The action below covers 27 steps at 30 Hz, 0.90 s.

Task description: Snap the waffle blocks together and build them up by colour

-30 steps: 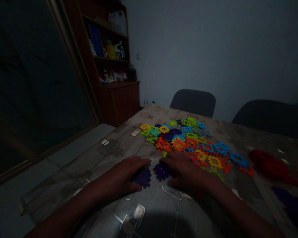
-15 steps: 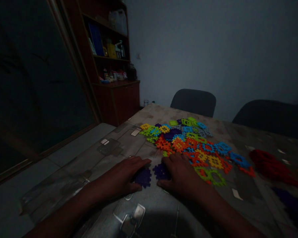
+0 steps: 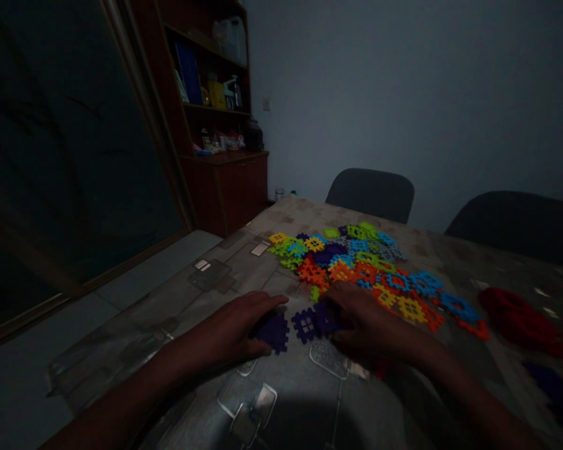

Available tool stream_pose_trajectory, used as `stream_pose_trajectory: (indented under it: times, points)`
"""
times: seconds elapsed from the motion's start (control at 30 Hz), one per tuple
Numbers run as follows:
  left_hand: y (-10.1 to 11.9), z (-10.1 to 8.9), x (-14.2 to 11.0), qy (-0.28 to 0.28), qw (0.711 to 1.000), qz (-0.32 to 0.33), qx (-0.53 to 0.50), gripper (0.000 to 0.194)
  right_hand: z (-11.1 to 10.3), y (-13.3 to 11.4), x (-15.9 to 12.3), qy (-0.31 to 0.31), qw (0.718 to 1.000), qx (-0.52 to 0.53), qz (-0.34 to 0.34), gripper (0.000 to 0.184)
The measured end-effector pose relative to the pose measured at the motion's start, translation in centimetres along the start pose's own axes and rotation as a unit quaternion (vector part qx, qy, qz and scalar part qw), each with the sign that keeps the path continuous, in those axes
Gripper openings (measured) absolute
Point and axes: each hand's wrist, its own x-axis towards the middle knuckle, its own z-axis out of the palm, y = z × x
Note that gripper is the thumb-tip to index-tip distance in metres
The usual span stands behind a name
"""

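Note:
My left hand point(image 3: 248, 322) is closed around the left side of a purple notched plastic tile point(image 3: 274, 334), with fingers above and thumb below. Just right of it lies a purple tile with a window-like cutout point(image 3: 304, 324), a narrow gap between the two. Another purple tile point(image 3: 327, 317) touches or overlaps the windowed one; its right part is hidden by my right hand point(image 3: 356, 319), whose fingers and thumb grip it. The tiles lie flat or nearly flat on the patterned tablecloth point(image 3: 169, 350).
Behind my hands a pile of colourful interlocking tiles point(image 3: 366, 269) spreads to the right. Red pieces point(image 3: 520, 322) and dark purple pieces point(image 3: 558, 387) lie farther right. Two grey chairs point(image 3: 370, 194) stand beyond the table, and a wooden cabinet point(image 3: 229, 187) stands back left.
My right hand has slid right, uncovering the windowed purple tile and part of the other. My left hand still grips its tile. The view has shifted slightly.

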Motion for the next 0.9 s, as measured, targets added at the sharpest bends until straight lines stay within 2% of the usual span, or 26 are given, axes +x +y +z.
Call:
stream_pose_trajectory:
  times: [0.13, 0.27, 0.57, 0.67, 0.9]
  points:
    - [0.0, -0.4, 0.0, 0.001, 1.0, -0.012, -0.006, 0.079, 1.0, -1.5, 1.3, -0.005, 0.999, -0.005, -0.051, 0.042]
    - [0.0, -0.5, 0.0, -0.005, 1.0, -0.024, -0.006, 0.08, 2.0, -1.8, 2.4, -0.022, 0.996, -0.038, -0.084, 0.042]
    - [0.3, -0.4, -0.2, -0.002, 1.0, -0.011, -0.004, 0.079, 2.1, -1.4, 2.6, -0.053, 0.995, -0.048, -0.076, 0.059]
    - [0.2, -0.2, -0.2, -0.002, 1.0, 0.004, -0.009, 0.08, 2.2, -1.3, 2.6, -0.047, 0.994, -0.054, -0.083, 0.054]
    - [0.9, 0.1, 0.2, -0.022, 1.0, -0.004, 0.005, 0.082, 1.7, -0.6, 2.0, 0.0, 0.995, -0.051, -0.087, 0.041]
